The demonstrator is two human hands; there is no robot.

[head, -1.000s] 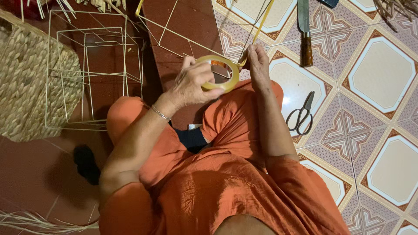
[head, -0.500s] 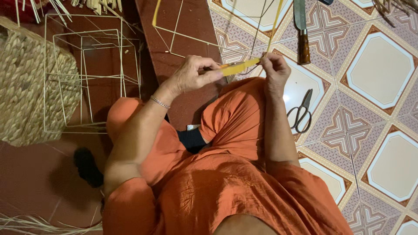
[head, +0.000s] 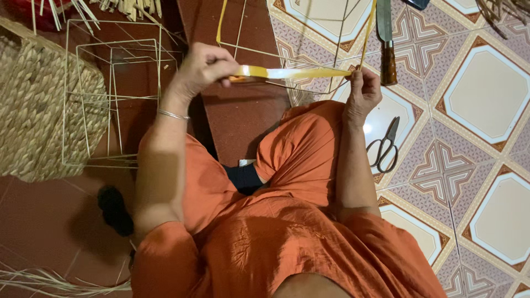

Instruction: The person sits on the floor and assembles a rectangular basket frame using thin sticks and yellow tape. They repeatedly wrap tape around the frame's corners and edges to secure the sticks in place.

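My left hand point(head: 201, 69) grips a roll of yellow tape point(head: 248, 74), held flat above my raised knee. A strip of tape point(head: 306, 72) stretches from the roll to the right. My right hand point(head: 361, 91) pinches the strip's free end against a thin rod of a cream wire frame point(head: 287, 55) that lies on the floor in front of me. A thin silver bangle sits on my left wrist. I sit on the floor in orange clothes.
Scissors point(head: 385, 146) lie on the patterned tiles to the right. A knife with a wooden handle point(head: 386, 38) lies beyond them. A bare wire frame box point(head: 113, 94) and a woven straw basket point(head: 38, 105) stand on the left. Loose straw lies at the top and bottom left.
My hands have drawn apart. The roll has turned flat and moved left, and a longer strip of tape has been pulled out toward the right hand.
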